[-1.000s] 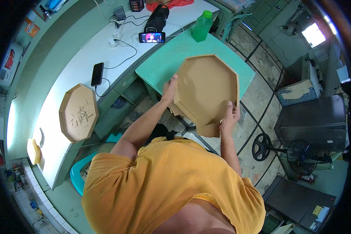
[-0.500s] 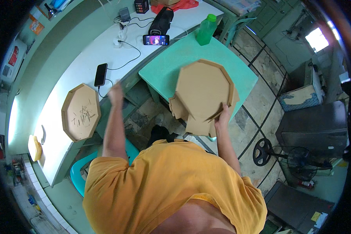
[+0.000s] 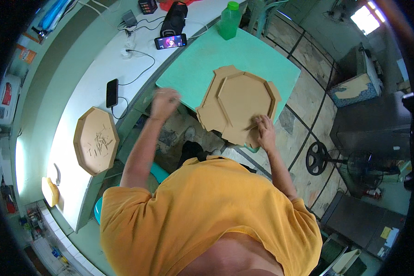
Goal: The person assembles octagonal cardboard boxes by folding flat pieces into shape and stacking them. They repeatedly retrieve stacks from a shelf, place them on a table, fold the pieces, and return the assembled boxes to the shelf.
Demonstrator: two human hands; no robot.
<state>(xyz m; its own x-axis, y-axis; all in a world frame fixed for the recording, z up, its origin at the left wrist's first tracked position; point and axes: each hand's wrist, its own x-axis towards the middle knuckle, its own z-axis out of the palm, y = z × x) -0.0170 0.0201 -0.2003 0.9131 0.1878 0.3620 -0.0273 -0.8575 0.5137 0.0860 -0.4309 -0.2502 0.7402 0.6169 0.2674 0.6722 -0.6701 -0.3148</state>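
Note:
On the green table lies a brown cardboard box piece, eight-sided, with low folded walls and flat flaps reaching out at its left and near side. My right hand is at its near right wall, fingers bent together; thin dark slivers by the fingertips are too small to tell apart. Over the table's left corner hovers my left hand, fingers curled and slightly blurred, apart from the cardboard. Whatever it may hold is hidden. A second eight-sided cardboard tray rests on the white counter, with several small cardboard scraps in it.
A green bottle stands at the table's far edge. Along the counter are a lit phone, a black speaker, a dark phone on a cable and a yellow-edged object. A fan stands at right.
My left hand has moved right, from beside the counter to the table's corner. The cardboard has been lowered or tilted, showing more of its left flaps. My right hand stays at its near right side.

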